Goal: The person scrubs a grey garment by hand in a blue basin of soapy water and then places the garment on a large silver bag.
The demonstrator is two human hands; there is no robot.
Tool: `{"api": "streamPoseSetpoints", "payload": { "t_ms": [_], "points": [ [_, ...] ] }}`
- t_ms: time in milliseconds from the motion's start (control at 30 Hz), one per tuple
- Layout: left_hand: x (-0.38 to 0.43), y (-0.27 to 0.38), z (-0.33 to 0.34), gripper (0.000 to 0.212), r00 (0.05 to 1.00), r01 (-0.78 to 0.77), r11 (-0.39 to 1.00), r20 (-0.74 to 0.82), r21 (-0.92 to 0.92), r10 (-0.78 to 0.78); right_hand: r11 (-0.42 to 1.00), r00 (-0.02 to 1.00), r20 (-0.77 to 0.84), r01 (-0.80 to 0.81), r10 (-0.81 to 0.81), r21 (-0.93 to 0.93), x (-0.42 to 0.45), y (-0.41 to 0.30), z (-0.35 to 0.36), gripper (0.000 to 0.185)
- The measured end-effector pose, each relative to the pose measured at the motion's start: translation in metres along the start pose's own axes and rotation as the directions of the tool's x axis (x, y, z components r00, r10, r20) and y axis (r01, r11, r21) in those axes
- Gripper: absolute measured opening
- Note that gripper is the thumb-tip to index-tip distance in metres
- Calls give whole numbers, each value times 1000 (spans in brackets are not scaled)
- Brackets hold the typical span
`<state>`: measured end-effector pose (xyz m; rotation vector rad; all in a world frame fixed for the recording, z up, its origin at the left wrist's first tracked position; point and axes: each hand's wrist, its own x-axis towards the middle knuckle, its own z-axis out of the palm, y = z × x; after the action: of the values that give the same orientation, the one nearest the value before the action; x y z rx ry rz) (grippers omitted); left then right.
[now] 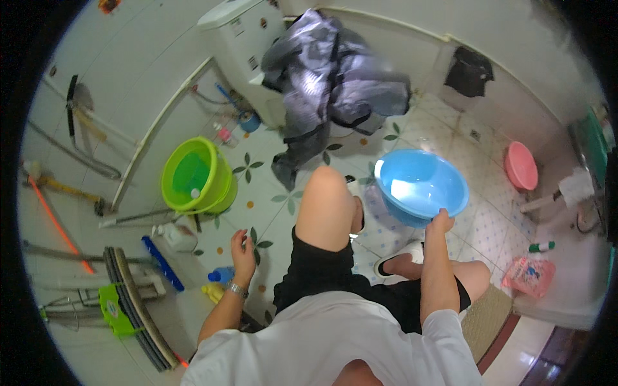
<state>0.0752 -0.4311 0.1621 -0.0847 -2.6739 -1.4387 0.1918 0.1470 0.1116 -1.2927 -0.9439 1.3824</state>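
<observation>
My right hand [441,222] grips the near rim of a blue plastic basin [420,186], which is on the tiled floor or just above it; I cannot tell which. Light reflects inside the basin. My left hand [244,251] hangs at the left with fingers slightly curled and nothing in it; a metal band is on that wrist. A blue-capped bottle [222,275] and a yellow bottle [212,291] stand near it. Past my knees, a crumpled grey, shiny garment or cover [328,77] is draped over the toilet, its lower end hanging by the floor.
A lime-green bucket [224,186] with a green item inside stands left, near a white jug [178,237]. Mop heads [140,309] and poles line the left wall. A pink basin [521,165], a pink bag [529,276] and a black bag [468,72] are at the right.
</observation>
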Motion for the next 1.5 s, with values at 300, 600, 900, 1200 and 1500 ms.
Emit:
{"api": "streamPoseSetpoints", "payload": {
  "t_ms": [300,600,900,1200,1500],
  "points": [
    [-31,5,-7,30,997,74,983,17,170,-78,903,904,-20,-428,428,-44,-30,100,-59,44],
    [-23,-12,-1,32,997,-19,977,77,213,2,585,553,191,-776,811,-237,-39,177,-101,39],
    [3,22,20,37,917,290,956,270,54,-293,527,671,-164,-689,723,-498,-76,89,-63,42],
    [109,132,79,39,952,-196,970,208,-144,223,683,645,588,136,488,-717,-91,-27,-67,62],
    [149,246,147,34,727,-665,746,200,-34,657,438,634,764,658,116,-612,9,-136,-45,52]
  ]
}}
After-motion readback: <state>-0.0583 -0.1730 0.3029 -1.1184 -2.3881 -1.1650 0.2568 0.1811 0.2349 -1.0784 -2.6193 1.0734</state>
